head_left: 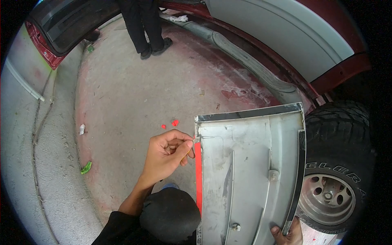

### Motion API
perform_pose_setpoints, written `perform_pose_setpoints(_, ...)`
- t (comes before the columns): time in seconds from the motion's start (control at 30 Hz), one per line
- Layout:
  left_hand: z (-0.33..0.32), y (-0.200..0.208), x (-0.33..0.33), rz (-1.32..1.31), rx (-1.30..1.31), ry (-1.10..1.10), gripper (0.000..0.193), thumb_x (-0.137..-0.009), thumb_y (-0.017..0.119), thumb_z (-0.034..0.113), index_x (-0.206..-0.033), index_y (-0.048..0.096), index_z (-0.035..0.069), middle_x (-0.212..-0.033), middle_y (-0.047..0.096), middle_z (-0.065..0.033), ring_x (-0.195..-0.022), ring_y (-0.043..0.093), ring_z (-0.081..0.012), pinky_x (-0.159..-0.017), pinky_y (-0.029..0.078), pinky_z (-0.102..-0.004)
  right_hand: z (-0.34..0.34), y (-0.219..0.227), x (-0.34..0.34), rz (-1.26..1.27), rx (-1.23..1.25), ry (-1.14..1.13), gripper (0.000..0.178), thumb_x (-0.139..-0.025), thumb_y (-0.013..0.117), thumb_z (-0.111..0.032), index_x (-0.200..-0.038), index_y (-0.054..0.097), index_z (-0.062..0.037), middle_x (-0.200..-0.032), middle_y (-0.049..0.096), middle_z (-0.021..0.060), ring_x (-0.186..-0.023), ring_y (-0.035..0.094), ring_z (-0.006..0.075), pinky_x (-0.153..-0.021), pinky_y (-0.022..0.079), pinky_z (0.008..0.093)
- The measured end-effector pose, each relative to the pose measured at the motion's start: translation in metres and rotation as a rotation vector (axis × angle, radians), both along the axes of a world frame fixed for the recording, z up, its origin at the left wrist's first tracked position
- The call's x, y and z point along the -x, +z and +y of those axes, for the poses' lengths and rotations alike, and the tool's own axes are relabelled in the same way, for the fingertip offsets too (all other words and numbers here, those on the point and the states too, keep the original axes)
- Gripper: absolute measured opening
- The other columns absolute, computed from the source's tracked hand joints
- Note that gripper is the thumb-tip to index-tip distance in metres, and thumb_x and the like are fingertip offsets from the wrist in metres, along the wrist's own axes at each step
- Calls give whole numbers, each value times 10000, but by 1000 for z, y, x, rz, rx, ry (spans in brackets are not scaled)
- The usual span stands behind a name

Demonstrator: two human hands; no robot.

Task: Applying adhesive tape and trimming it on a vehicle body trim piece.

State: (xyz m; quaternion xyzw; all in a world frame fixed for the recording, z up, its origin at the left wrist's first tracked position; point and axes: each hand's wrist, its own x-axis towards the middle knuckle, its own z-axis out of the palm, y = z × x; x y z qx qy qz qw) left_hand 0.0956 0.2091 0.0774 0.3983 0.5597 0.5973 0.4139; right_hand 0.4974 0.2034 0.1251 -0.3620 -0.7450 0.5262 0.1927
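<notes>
A pale grey curved vehicle trim panel [249, 163] stands tilted before me, its inner side with ribs and clips facing up. Black strips [249, 112] run along its far and right edges, and a red tape strip [198, 175] lines the left edge. My left hand [169, 151] is closed in a pinch at that edge, by the red tape's upper end. What lies between its fingertips is too small to make out. Round the panel's lower right edge my right hand [289, 233] is closed, thumb on the inner face; its other fingers are mostly hidden.
Small red scraps [175, 122] lie on the concrete floor [122, 102]. A large tyre [332, 130] and a red vehicle's side step [245, 61] border the right. Another person [143, 24] stands at the far end. A rough wall [57, 163] runs along the left. My dark knee [169, 214] is close below.
</notes>
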Motion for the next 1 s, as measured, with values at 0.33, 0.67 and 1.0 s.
perform_pose_setpoints(0.33, 0, 1, -5, 56, -8, 29, 45, -947, 629, 10, -959, 650, -28, -782, 690, -77, -653, 613, -73, -549, 476, -216, -1, 13, 7, -167, 58, -76, 423, -947, 636, -44, -1342, 511, 42, -1229, 621, 222, -1108, 607, 300, -953, 497, 407)
perform_pose_setpoints(0.67, -2, -8, -8, 269, -109, 90, 30, -896, 671, -39, -871, 661, -53, -836, 721, -93, -698, 645, -74, -597, 488, -216, 3, 21, 16, -224, -2, -54, 398, -946, 634, -25, -1323, 525, 41, -1213, 629, 203, -1062, 620, 292, -910, 520, 393)
perform_pose_setpoints(1.0, 1, -8, -9, 645, -262, 23, 60, -856, 699, -42, -910, 679, -57, -873, 710, -146, -711, 660, -142, -625, 511, -262, -1, 7, 15, -21, -96, -45, 489, -940, 593, 36, -1411, 464, 18, -1335, 559, 234, -1192, 567, 320, -1024, 470, 421)
